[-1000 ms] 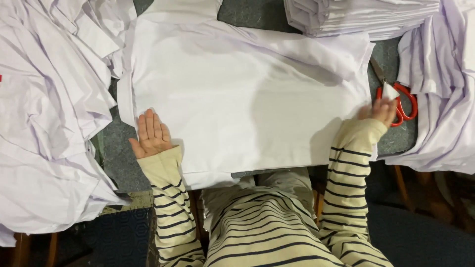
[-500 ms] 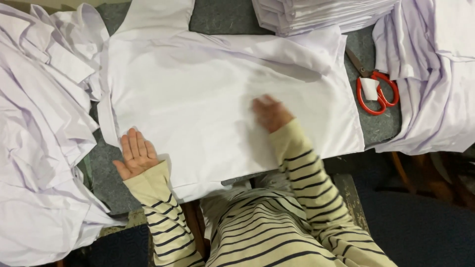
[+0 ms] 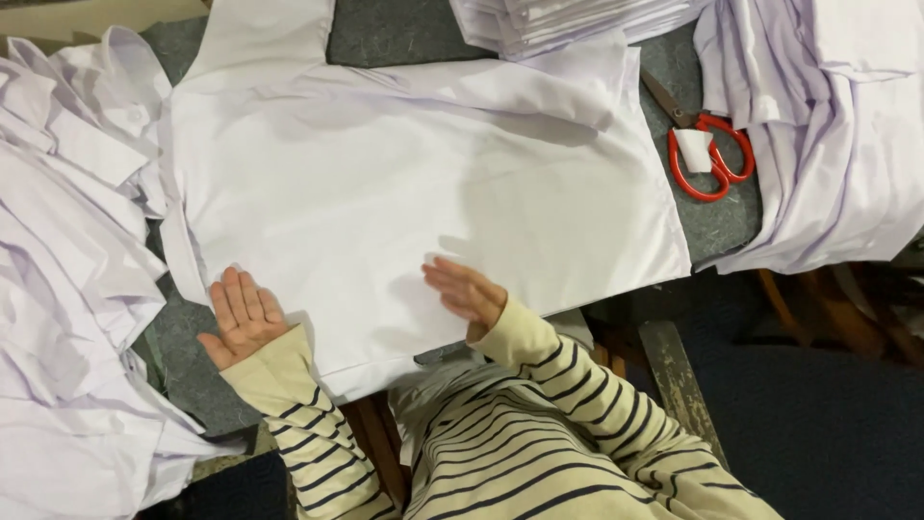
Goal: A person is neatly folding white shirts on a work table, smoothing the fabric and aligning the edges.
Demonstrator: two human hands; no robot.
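A white shirt lay spread flat on the grey table, its near hem at the table's front edge, close to the person. The left hand rested flat on the shirt's near left corner, fingers open and pressed down, grasping nothing. The right hand was on the cloth near the middle of the hem, fingers stretched and loose, also holding nothing; whether it pressed the cloth or only brushed it, I could not tell. Both arms wore sleeves with dark stripes.

To the left was a heap of crumpled white garments. At the far edge sat a stack of folded white cloth. Red-handled scissors lay on the table just beside the shirt's right edge, and further right was another pile of white garments.
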